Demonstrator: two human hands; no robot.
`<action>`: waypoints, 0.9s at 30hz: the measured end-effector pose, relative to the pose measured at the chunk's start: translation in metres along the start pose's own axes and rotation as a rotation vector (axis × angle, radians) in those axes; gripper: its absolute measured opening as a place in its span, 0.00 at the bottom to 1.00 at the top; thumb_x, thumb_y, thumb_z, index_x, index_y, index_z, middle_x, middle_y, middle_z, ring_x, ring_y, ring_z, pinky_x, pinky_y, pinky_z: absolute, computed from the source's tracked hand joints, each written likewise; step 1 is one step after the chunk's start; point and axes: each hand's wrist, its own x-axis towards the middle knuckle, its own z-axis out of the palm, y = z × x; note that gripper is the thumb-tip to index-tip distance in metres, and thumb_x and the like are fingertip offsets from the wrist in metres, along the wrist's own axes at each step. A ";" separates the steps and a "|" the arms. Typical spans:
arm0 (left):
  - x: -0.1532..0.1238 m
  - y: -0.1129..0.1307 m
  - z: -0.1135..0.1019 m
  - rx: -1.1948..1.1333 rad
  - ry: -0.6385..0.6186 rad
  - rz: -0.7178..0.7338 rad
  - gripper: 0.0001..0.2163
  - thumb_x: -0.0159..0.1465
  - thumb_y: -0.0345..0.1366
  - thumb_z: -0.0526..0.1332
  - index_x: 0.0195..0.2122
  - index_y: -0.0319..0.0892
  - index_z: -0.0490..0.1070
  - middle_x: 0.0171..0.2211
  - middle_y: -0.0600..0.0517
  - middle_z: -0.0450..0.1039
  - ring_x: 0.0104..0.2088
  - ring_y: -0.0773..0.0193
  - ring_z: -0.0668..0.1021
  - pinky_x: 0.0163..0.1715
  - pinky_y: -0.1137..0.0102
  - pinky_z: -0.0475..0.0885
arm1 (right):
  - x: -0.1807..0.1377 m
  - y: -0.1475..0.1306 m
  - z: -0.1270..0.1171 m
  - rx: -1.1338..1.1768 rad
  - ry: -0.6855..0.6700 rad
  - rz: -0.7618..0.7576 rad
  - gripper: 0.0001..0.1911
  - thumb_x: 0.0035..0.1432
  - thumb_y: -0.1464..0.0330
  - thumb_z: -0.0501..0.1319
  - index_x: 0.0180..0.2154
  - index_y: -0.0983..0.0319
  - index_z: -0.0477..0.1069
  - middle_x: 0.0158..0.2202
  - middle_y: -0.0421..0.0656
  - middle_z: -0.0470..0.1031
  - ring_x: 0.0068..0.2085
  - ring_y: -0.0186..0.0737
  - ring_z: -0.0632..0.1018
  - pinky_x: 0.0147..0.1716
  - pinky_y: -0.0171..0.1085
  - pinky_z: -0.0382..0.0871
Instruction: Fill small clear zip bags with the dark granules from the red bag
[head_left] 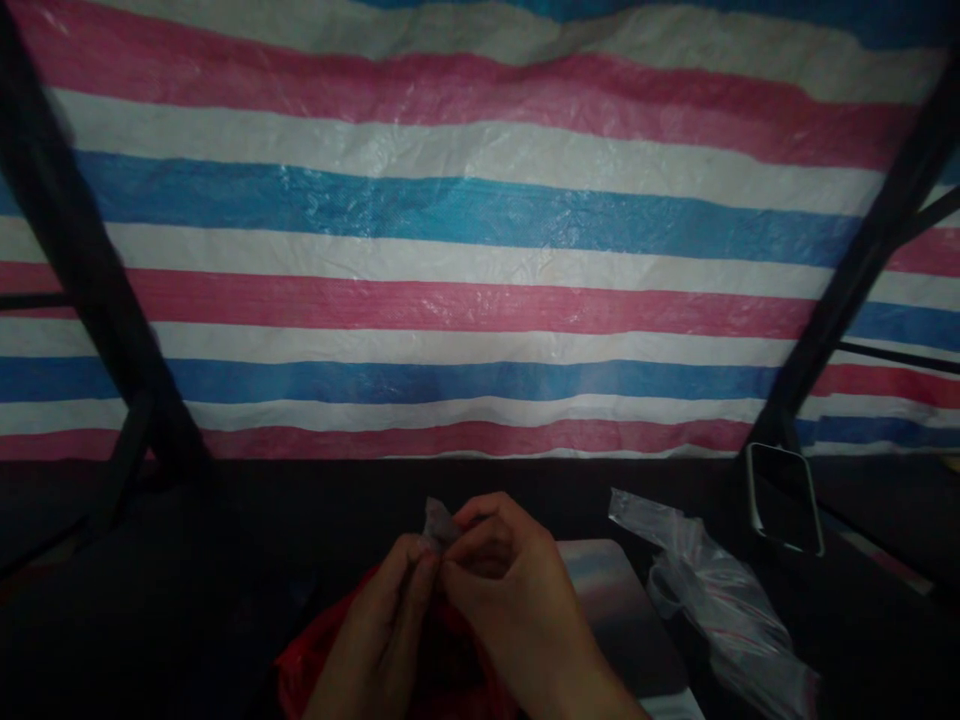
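Both hands meet low in the middle of the head view, above an opened red plastic bag (311, 650). Between their fingertips is a small translucent plastic bag (437, 522), its corner sticking up. My left hand (390, 610) is closed, with thumb and fingers pinching the small bag from the left. Pinched against its right side are the fingers of my right hand (517, 585). Whether anything lies inside the small bag cannot be made out. The red bag's inside is dark and partly covered by my forearms.
Right of my hands lies a flat silver-topped device (619, 610) with a pale front edge. Beyond it is a bundle of clear zip bags (735, 600), then a phone (785, 500). Dark frame posts (97, 240) stand at both sides before a striped plastic sheet (480, 215).
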 end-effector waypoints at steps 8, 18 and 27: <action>0.000 0.014 0.003 -0.146 -0.102 -0.126 0.19 0.68 0.58 0.62 0.42 0.47 0.77 0.36 0.51 0.81 0.34 0.59 0.81 0.35 0.70 0.77 | -0.007 -0.005 0.000 -0.125 -0.006 -0.103 0.15 0.52 0.80 0.64 0.39 0.57 0.78 0.29 0.35 0.79 0.32 0.36 0.82 0.29 0.30 0.70; 0.002 0.012 -0.001 -0.185 -0.103 -0.169 0.19 0.66 0.59 0.64 0.34 0.47 0.74 0.28 0.56 0.73 0.28 0.64 0.75 0.29 0.74 0.73 | -0.009 0.000 0.000 -0.245 0.027 -0.200 0.12 0.58 0.78 0.65 0.40 0.56 0.77 0.33 0.36 0.81 0.36 0.39 0.84 0.35 0.34 0.75; -0.001 0.018 -0.001 -0.022 0.027 -0.213 0.20 0.60 0.55 0.69 0.22 0.47 0.70 0.18 0.58 0.70 0.20 0.66 0.72 0.21 0.74 0.69 | -0.007 -0.002 -0.018 -0.706 0.079 -0.565 0.16 0.65 0.78 0.61 0.48 0.55 0.79 0.43 0.42 0.83 0.41 0.43 0.85 0.40 0.37 0.77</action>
